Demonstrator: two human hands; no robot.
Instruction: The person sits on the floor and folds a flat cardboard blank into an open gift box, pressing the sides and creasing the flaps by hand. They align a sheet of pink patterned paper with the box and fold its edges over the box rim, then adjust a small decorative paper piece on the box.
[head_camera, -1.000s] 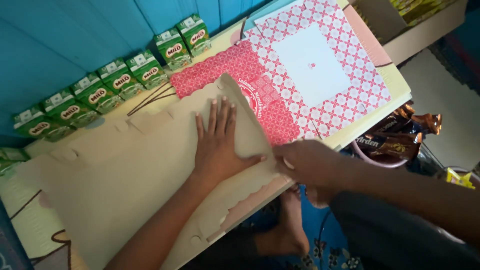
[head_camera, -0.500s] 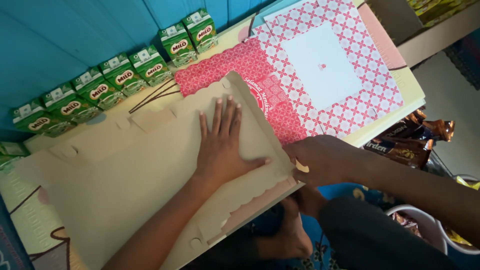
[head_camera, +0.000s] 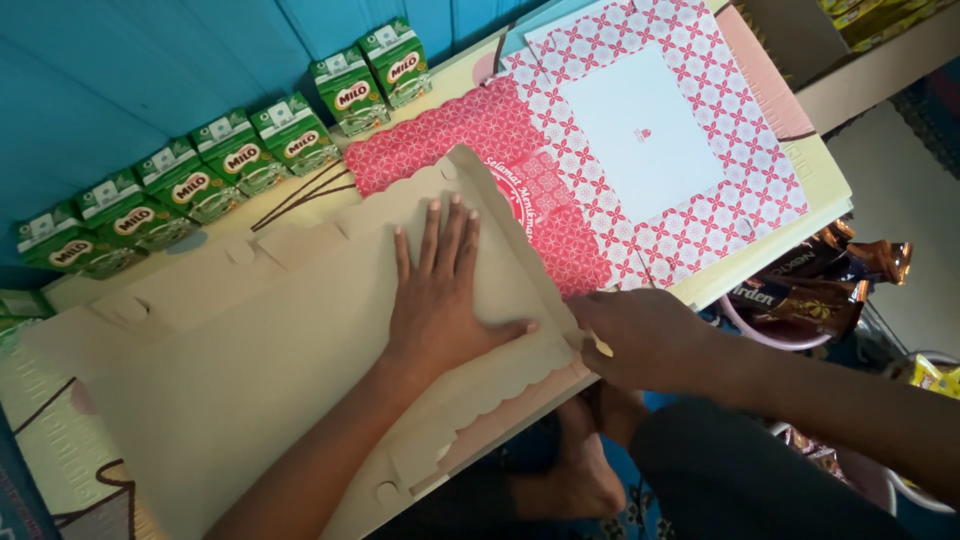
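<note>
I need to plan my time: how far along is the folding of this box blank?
Early. The beige cardboard blank lies mostly flat. The left hand presses its panel down; the right hand lifts the right-end flap. Its scalloped near edge and tabs remain unfolded.

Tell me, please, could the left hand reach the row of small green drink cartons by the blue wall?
Probably yes: the left hand lies flat on the beige cardboard sheet, and nothing stands between it and the green drink cartons.

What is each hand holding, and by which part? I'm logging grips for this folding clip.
The left hand presses flat on the beige cardboard box blank, gripping nothing. The right hand pinches the blank's right corner flap.
</note>
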